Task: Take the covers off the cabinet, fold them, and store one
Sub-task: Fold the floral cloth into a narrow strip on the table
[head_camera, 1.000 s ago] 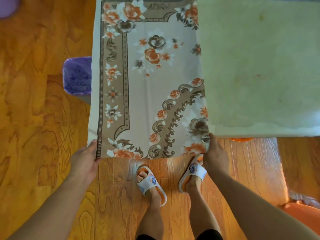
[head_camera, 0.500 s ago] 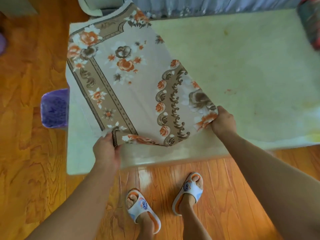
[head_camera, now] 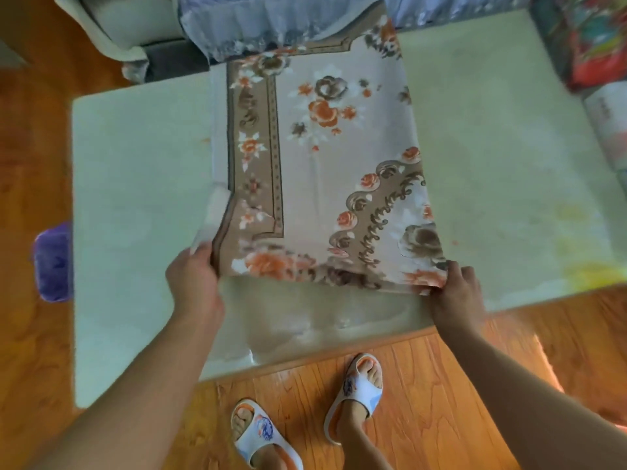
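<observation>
A beige floral cover [head_camera: 319, 164] with orange flowers and a brown border lies folded over the pale cream top of the cabinet [head_camera: 135, 198], its far end reaching the back edge. My left hand [head_camera: 195, 283] grips the near left corner of the floral cover. My right hand [head_camera: 456, 293] pinches its near right corner. The near edge is raised slightly off a clear plastic sheet [head_camera: 305, 320] on the cabinet top.
A purple stool [head_camera: 52, 262] stands on the wooden floor at the cabinet's left. A sofa with a blue-grey throw [head_camera: 237, 25] is behind. Colourful bundles [head_camera: 590, 45] sit at the back right. My slippered feet [head_camera: 305, 412] are close to the cabinet's front edge.
Both hands have carried the floral cover from hanging at the cabinet's left onto the middle of the top, spreading it flat. The view has shifted so the whole cabinet top shows.
</observation>
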